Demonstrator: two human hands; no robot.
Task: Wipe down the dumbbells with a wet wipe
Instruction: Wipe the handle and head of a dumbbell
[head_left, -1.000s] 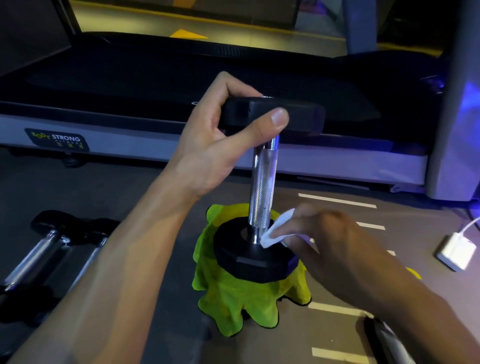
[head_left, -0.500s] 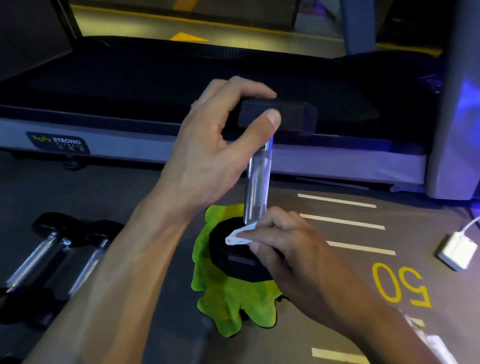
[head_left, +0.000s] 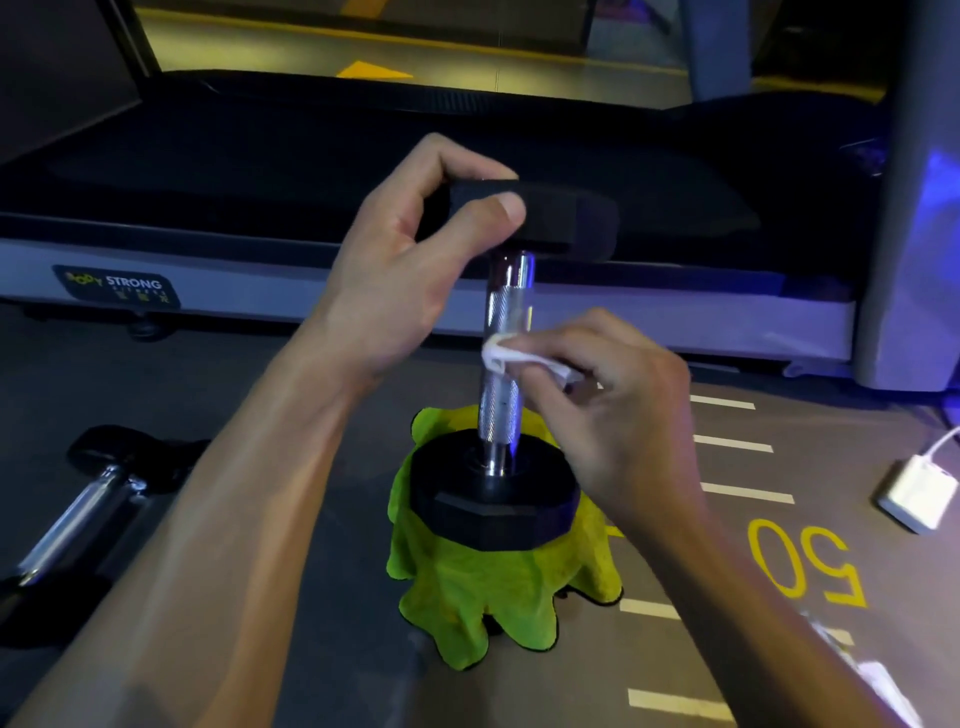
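**Upright dumbbell, handle under the wipe**

The dumbbell (head_left: 501, 395) stands on end, its lower black head resting on a crumpled green cloth (head_left: 483, 592) spread on the grey floor (head_left: 311, 519). The chrome knurled handle rises vertically from that head to the upper black head.

Left hand (head_left: 405, 275): fingers curled over the top of the upper head, thumb pressed against its near edge. The head is clamped between thumb and fingers.

Right hand (head_left: 618, 415): fingers bunched together, pinching a folded white wet wipe (head_left: 511, 358). The wipe's leading fold is in contact with the right side of the handle, roughly at mid-height. The thumb is hidden behind the fingers.

Surroundings:
- A treadmill (head_left: 467, 156) runs across the far side, just behind the dumbbell. Its grey side rail carries a label with the word "STRONG".
- Two more dumbbells (head_left: 88, 499) lie on their sides on the floor at the left, well apart from the cloth.
- A white charger block (head_left: 917, 493) with a cable lies on the floor at the right.
- White dashes and a yellow "50" (head_left: 805, 566) are painted on the floor to the right of the cloth.
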